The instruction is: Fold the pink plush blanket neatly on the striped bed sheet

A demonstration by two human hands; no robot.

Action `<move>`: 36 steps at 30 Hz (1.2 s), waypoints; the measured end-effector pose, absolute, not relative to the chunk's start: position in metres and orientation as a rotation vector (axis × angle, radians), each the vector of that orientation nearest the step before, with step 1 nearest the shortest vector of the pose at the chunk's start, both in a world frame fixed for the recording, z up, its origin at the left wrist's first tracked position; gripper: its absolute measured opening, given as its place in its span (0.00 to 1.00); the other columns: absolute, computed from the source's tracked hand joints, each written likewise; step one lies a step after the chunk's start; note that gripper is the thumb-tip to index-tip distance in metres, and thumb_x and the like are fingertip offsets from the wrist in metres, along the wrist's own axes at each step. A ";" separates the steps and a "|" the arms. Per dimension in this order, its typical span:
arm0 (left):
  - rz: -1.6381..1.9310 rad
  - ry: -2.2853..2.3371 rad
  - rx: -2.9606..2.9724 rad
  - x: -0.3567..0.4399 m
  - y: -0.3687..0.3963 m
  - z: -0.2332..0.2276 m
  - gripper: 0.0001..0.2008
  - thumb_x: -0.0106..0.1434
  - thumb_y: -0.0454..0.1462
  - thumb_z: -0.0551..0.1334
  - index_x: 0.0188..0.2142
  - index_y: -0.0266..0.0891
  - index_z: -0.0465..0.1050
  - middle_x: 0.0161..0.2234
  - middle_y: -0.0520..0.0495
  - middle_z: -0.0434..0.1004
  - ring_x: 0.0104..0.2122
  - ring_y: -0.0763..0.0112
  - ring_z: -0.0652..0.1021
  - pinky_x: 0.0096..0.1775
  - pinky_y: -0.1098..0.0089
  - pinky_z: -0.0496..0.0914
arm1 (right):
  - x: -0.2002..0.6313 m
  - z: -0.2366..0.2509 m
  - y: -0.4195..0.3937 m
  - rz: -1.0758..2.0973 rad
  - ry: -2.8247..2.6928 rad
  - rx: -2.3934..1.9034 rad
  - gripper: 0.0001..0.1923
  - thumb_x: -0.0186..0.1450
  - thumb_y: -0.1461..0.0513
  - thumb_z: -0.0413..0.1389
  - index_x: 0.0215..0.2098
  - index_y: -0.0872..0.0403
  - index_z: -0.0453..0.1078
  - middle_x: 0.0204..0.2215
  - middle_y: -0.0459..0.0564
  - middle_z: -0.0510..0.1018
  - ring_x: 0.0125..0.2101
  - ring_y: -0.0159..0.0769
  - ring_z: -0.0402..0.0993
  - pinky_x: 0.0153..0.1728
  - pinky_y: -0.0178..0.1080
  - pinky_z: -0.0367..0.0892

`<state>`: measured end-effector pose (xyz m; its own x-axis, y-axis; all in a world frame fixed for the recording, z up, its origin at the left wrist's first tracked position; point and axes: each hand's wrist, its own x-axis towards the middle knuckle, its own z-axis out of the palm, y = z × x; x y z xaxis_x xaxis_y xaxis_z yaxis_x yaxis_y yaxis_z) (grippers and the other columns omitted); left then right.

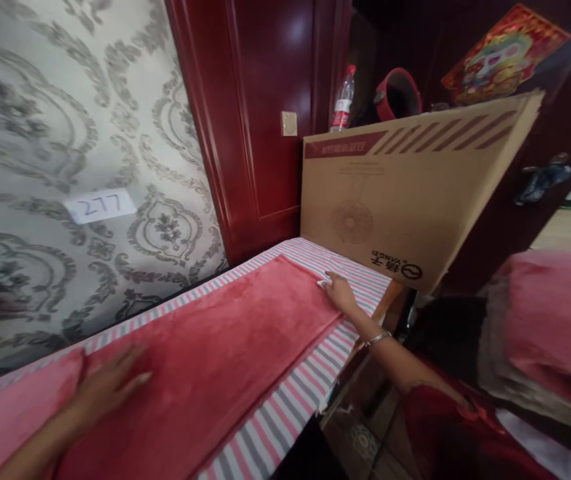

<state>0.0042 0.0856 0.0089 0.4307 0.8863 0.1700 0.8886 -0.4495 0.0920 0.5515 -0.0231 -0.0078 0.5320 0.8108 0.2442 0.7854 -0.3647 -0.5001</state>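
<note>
A red plush blanket (225, 347) lies spread along a bed covered by a pink, white and grey striped sheet (290, 413). My left hand (108, 387) rests flat on the blanket near its left end, fingers apart. My right hand (338, 290), a bangle on the wrist, reaches to the blanket's far right corner and pinches its edge, next to a small white tag.
A large cardboard box (415, 193) stands upright at the bed's end. Patterned wallpaper with a paper label reading 277 (100, 205) runs along the left. A dark red door (260, 113), a plastic bottle (344, 100) and folded pink bedding (555, 320) are nearby.
</note>
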 end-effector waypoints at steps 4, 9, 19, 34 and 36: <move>-0.010 -1.428 -2.900 0.117 0.096 0.012 0.36 0.61 0.52 0.53 0.65 0.39 0.63 0.68 0.40 0.60 0.67 0.53 0.62 0.65 0.55 0.58 | 0.587 -0.015 -0.038 0.164 -1.191 -2.332 0.22 0.72 0.58 0.47 0.55 0.61 0.74 0.50 0.63 0.79 0.51 0.46 0.74 0.46 0.38 0.64; 0.076 -1.352 -2.812 0.221 0.083 0.005 0.32 0.69 0.47 0.48 0.70 0.39 0.55 0.71 0.39 0.49 0.70 0.52 0.52 0.66 0.44 0.51 | 0.598 -0.022 -0.041 0.270 -1.203 -2.358 0.17 0.69 0.54 0.54 0.46 0.56 0.78 0.43 0.58 0.82 0.43 0.42 0.77 0.36 0.36 0.61; 0.027 -1.325 -2.780 0.232 0.104 -0.016 0.31 0.69 0.48 0.48 0.68 0.40 0.60 0.69 0.40 0.56 0.67 0.52 0.61 0.63 0.48 0.59 | 0.593 -0.045 -0.043 0.230 -1.132 -2.194 0.10 0.67 0.57 0.54 0.43 0.52 0.73 0.39 0.50 0.82 0.40 0.39 0.76 0.37 0.35 0.61; -0.233 -1.658 -2.842 0.418 0.243 0.005 0.24 0.70 0.44 0.52 0.59 0.33 0.69 0.60 0.30 0.71 0.60 0.51 0.71 0.56 0.58 0.67 | 0.597 -0.072 -0.047 0.216 -1.035 -1.711 0.21 0.63 0.51 0.50 0.48 0.50 0.72 0.25 0.45 0.77 0.26 0.40 0.74 0.29 0.37 0.64; -0.305 -1.663 -2.836 0.432 0.252 0.000 0.25 0.70 0.44 0.51 0.59 0.31 0.68 0.59 0.30 0.71 0.60 0.52 0.71 0.56 0.61 0.66 | 0.597 -0.071 -0.048 0.220 -1.028 -1.696 0.21 0.63 0.51 0.50 0.49 0.51 0.72 0.26 0.45 0.79 0.27 0.40 0.76 0.30 0.37 0.66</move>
<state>0.4319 0.2520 -0.0002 0.4789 0.8744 0.0777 0.8449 -0.4832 0.2294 0.5965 -0.0478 -0.0713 0.6077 0.7191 0.3370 0.5179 -0.0371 -0.8547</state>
